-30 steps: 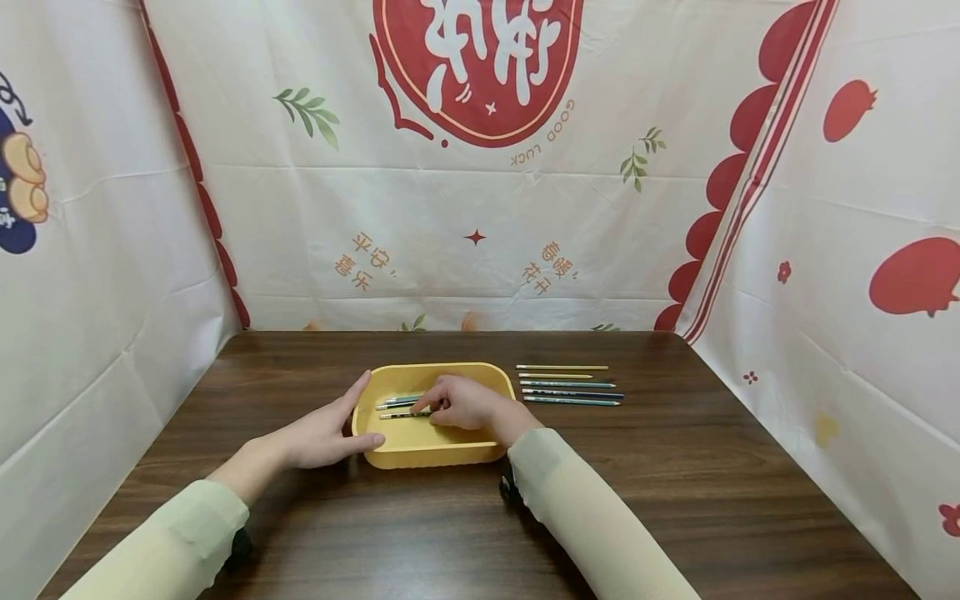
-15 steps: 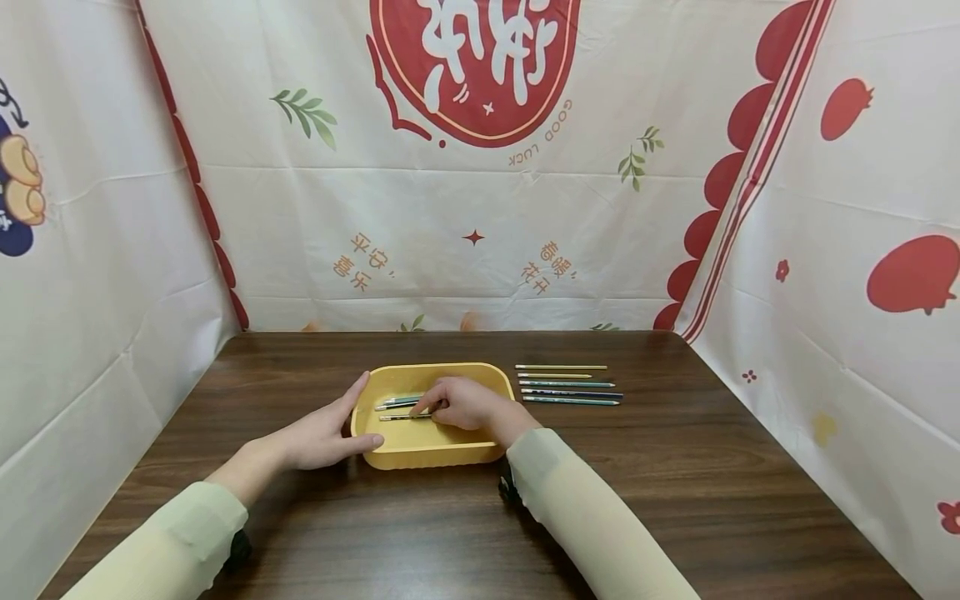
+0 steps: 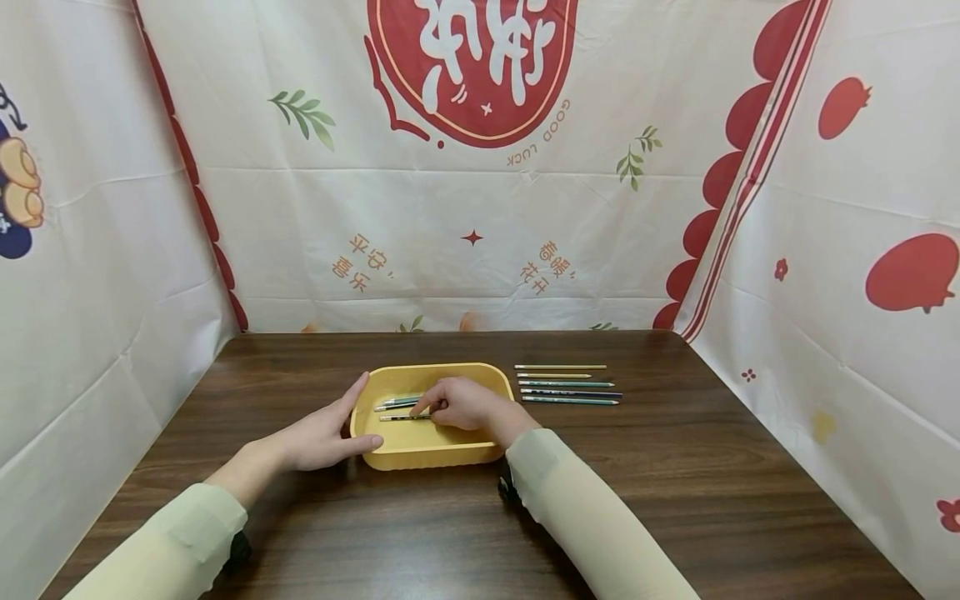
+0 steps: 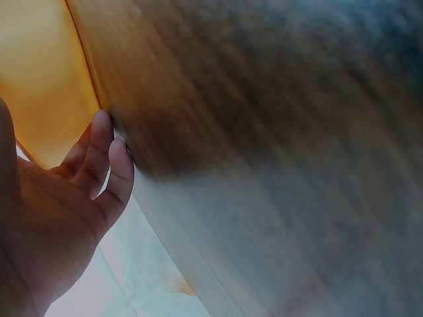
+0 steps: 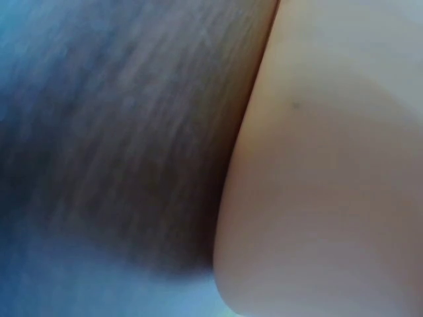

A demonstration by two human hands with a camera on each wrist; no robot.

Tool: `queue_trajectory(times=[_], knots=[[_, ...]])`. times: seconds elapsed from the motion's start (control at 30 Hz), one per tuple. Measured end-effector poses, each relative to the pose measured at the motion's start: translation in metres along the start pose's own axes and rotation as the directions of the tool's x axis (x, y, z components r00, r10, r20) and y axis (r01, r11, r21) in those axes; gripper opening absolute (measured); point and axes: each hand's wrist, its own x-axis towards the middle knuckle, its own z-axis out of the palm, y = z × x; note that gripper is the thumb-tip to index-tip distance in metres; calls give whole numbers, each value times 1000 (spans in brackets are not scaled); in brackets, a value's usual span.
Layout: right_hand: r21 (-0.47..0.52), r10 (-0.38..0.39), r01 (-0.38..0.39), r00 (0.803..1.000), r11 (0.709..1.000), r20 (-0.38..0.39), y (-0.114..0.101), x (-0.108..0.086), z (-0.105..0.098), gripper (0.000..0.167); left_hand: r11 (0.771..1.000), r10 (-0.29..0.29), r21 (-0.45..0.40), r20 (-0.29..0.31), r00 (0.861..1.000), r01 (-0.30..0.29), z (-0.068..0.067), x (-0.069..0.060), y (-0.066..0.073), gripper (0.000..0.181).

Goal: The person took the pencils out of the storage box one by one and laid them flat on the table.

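Note:
A yellow rectangular plastic box [image 3: 435, 455] stands on the table. My left hand [image 3: 324, 433] rests against its left end with fingers spread, the thumb lying over the near rim. In the left wrist view, relaxed fingers [image 4: 119, 175] touch the box's outer wall [image 4: 46, 86]. Inside the box, my right hand [image 3: 467, 404] pinches a dark patterned pencil [image 3: 393, 417] near the box floor; the hand covers that pencil's right part. Just beyond lie a few more pencils [image 3: 397, 403], partly hidden by the fingers. The right wrist view is blurred and does not show the fingertips.
Several pencils lie in a row right of the box, among them a yellow pencil [image 3: 561, 367], a dark blue pencil [image 3: 581, 393] and a teal pencil [image 3: 572, 401]. The dark wooden table [image 3: 675, 467] meets a printed cloth backdrop [image 3: 465, 200] behind and at the sides.
Both hands, the box and the pencils keep their places. Only the head view has shifted very slightly.

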Motion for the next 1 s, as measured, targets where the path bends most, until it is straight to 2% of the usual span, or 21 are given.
queue_trajectory(times=[0.47, 0.7, 1.0], knots=[[38, 18, -18, 1000, 999, -13, 2, -2, 1, 35, 1000, -3, 2, -1, 1000, 3, 1, 0, -2, 115], [68, -8, 9, 1000, 998, -17, 3, -1, 2, 40, 1000, 7, 1, -6, 1000, -7, 1, 0, -3, 114], [167, 38, -32, 999, 985, -29, 1, -2, 0, 36, 1000, 11, 2, -5, 1000, -11, 1, 1, -4, 114]])
